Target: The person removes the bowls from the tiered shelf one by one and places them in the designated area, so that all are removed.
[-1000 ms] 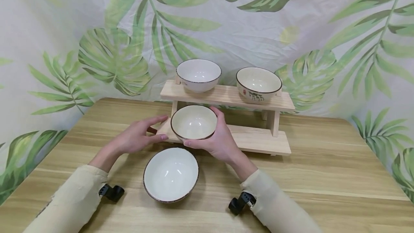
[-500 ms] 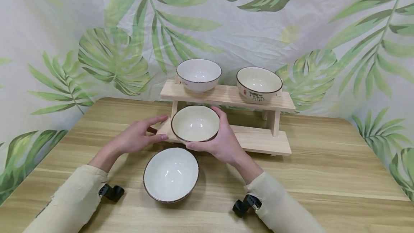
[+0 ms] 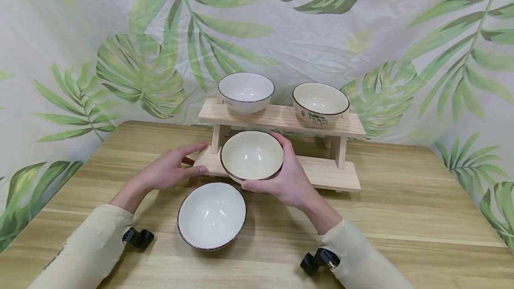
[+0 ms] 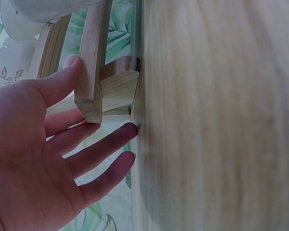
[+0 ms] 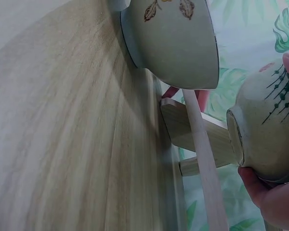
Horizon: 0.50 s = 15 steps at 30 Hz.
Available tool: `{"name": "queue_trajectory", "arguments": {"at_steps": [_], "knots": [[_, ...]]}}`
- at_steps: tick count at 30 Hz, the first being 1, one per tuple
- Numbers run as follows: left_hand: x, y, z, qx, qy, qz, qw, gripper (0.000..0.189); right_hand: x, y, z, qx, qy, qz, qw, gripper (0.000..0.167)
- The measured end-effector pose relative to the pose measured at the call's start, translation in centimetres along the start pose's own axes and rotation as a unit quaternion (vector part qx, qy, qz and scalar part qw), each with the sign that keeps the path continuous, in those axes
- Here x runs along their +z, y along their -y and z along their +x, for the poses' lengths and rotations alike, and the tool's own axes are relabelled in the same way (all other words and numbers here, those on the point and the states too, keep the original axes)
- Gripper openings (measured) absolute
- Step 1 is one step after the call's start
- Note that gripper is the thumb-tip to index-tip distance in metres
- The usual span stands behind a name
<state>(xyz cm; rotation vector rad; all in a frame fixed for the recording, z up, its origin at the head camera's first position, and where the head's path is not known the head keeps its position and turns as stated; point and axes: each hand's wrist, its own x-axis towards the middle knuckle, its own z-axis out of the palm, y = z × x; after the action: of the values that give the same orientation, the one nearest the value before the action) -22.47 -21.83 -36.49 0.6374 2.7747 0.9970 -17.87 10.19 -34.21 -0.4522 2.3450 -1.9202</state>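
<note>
In the head view my right hand point(image 3: 286, 175) holds a cream bowl point(image 3: 252, 157) with a dark rim, thumb at its front and fingers round its right side. In the right wrist view this bowl point(image 5: 272, 125) shows a dark branch pattern, and its foot appears raised from the lower board. My left hand point(image 3: 170, 168) grips the left end of the lower board of a two-tier wooden stand point(image 3: 329, 173). The left wrist view shows the thumb point(image 4: 70, 72) against the board, with other fingers at its far side.
A white bowl point(image 3: 212, 217) stands on the wooden table point(image 3: 401, 217) in front of the stand. On the upper board are a white bowl point(image 3: 246, 92) at left and a cream bowl point(image 3: 321, 104) at right. A leaf-print cloth point(image 3: 321, 48) hangs behind.
My right hand has brought the cream bowl to the right and slightly nearer to me. My left hand stays at the stand's end, and the other bowls have not moved.
</note>
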Motion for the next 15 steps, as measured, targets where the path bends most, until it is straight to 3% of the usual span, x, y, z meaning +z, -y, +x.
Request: {"name": "queue_trajectory", "arguments": {"at_steps": [15], "knots": [[0.1,0.1,0.0,0.000,0.001,-0.001,1.0000,0.073,-2.2,-0.3,-2.6,0.003,0.004,-0.026,0.9997,0.129]]}}
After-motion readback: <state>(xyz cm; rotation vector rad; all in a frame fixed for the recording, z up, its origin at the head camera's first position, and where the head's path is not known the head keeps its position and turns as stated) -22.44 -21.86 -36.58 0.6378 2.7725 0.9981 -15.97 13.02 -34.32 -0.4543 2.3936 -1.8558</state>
